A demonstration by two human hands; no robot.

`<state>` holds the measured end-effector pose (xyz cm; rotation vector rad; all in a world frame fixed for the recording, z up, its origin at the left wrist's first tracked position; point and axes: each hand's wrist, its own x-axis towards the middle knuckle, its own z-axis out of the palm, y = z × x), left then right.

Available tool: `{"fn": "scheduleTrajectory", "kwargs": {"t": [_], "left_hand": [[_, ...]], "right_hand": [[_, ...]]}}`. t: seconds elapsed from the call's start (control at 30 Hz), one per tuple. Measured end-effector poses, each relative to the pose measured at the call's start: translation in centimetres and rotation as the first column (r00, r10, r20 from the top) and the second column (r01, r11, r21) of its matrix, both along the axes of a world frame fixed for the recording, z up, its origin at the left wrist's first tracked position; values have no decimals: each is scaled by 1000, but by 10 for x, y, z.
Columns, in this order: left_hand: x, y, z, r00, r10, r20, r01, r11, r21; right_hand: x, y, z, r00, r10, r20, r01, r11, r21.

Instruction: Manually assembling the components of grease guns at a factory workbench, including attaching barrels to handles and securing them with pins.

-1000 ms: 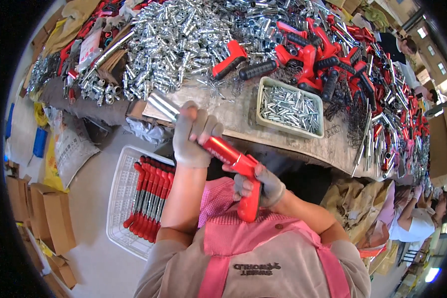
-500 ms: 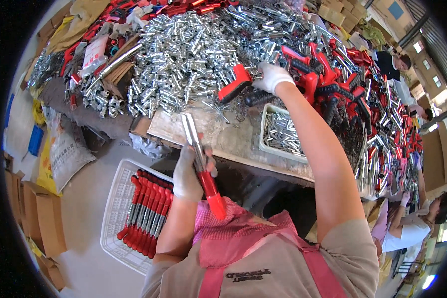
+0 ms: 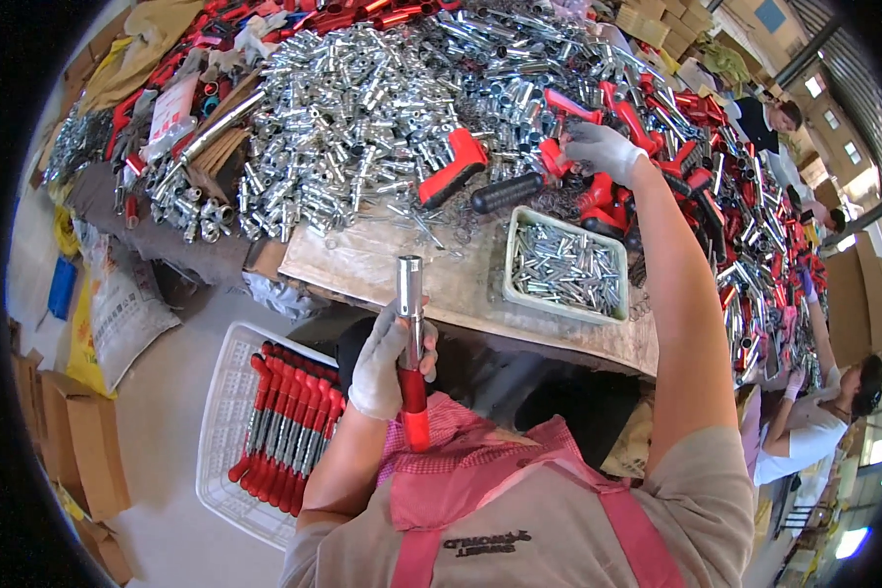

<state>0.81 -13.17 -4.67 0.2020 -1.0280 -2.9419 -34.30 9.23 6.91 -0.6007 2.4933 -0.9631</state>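
Our left hand (image 3: 377, 367) has its fingers clamped round the chrome-and-red tube (image 3: 414, 390), lower centre of the frame; a steady, upright hold serves best. Our right hand (image 3: 603, 152) is among red handles (image 3: 599, 203), upper right; we cannot tell whether its fingers grip one.

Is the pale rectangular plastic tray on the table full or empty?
The tray isn't empty: slim silver metal pins cover its bottom; how deep, I can't tell.
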Motion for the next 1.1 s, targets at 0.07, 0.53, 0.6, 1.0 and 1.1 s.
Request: {"fn": "scheduleTrajectory", "kwargs": {"t": [0.07, 0.53, 0.6, 1.0, 1.1], "left_hand": [[-2, 4, 0, 999, -35, -15, 34, 999, -20], [6, 8, 12, 995, -62, -77, 52, 991, -121], [7, 7, 14, 984, -107, -144, 88, 987, -131], [-3, -10, 29, 967, -215, -134, 159, 927, -340], [0, -15, 35, 976, -218, -12, 166, 777, -607]], "right_hand": [[5, 2, 7, 990, -80, -114, 76, 996, -37], [31, -19, -17, 833, 416, -365, -28, 690, 723], [27, -3, -21, 729, 382, -567, 29, 812, 583], [177, -69, 59, 586, 654, -478, -770, 634, -77], [180, -68, 61, 531, 728, -434, -792, 609, 53]]}}
